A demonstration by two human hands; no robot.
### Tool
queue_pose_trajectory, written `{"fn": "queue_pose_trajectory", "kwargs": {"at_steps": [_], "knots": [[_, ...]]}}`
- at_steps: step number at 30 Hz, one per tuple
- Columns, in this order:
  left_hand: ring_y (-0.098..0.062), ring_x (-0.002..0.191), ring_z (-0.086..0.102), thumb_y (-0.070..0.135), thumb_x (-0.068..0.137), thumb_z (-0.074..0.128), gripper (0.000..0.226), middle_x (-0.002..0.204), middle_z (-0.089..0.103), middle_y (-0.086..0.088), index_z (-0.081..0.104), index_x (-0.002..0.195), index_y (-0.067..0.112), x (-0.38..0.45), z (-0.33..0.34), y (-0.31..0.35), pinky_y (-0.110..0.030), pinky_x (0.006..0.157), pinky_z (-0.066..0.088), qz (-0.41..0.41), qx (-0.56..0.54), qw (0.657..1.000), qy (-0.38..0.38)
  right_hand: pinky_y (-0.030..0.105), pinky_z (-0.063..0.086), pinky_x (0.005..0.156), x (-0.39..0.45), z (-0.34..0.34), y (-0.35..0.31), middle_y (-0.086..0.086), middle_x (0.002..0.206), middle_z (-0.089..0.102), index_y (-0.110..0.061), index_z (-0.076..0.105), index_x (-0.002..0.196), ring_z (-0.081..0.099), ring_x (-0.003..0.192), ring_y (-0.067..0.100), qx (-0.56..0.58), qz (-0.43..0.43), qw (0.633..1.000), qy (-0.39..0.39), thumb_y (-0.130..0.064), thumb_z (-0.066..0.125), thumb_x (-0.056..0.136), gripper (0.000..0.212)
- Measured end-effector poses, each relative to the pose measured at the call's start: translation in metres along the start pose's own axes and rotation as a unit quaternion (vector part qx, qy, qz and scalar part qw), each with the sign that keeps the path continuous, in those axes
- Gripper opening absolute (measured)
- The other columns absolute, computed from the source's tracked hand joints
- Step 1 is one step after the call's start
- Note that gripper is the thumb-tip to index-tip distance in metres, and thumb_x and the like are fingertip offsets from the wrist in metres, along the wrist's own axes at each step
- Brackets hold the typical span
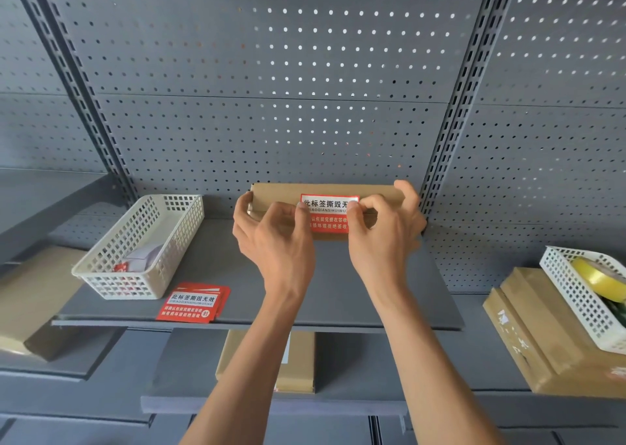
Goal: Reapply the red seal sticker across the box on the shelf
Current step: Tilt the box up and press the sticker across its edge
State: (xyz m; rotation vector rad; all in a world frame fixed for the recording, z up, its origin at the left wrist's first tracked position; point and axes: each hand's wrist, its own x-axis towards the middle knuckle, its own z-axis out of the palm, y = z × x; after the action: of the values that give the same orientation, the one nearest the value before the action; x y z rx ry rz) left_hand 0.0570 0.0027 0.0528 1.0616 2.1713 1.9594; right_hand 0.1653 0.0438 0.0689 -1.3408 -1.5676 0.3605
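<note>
Our left hand [276, 238] and right hand [382, 231] grip the box [277, 195], thumbs pressing the red seal sticker [327, 212] across its edge.

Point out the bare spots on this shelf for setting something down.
Free: shelf front right of the loose stickers, below both hands. Crowded: white basket at left; box at back, held by left hand and right hand.
</note>
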Motion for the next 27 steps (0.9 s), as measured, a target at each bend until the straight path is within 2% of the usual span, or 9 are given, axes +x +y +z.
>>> {"fn": "queue_pose_trajectory", "kwargs": {"at_steps": [7,20,27], "knots": [[-0.027,0.137,0.032,0.041,0.091,0.065,0.032,0.152,0.033,0.001,0.063,0.063,0.025,0.002,0.003,-0.001,-0.040,0.110,0.030,0.000,0.011,1.000,0.007,0.050,0.043,0.087,0.001,0.004,0.003,-0.005,0.151,0.031,-0.023,0.063,0.073,0.036,0.126,0.036,-0.020,-0.005,1.000,0.007,-0.042,0.061,0.092,0.027],[-0.025,0.136,0.031,0.041,0.090,0.066,0.034,0.153,0.031,0.004,0.064,0.062,0.021,0.002,0.008,-0.003,-0.034,0.106,0.025,-0.004,0.025,1.000,0.016,0.048,0.045,0.083,0.005,0.005,0.007,-0.006,0.146,0.036,-0.023,0.061,0.069,0.037,0.119,0.033,-0.025,-0.014,0.999,0.027,-0.045,0.063,0.090,0.031],[-0.026,0.135,0.033,0.041,0.087,0.067,0.033,0.151,0.034,0.005,0.062,0.060,0.024,0.002,0.012,-0.006,-0.040,0.108,0.028,0.001,0.032,0.999,0.038,0.047,0.043,0.082,0.003,0.007,0.009,-0.007,0.145,0.038,-0.022,0.058,0.067,0.038,0.118,0.032,-0.029,-0.021,0.998,0.043,-0.046,0.064,0.090,0.034]]}}
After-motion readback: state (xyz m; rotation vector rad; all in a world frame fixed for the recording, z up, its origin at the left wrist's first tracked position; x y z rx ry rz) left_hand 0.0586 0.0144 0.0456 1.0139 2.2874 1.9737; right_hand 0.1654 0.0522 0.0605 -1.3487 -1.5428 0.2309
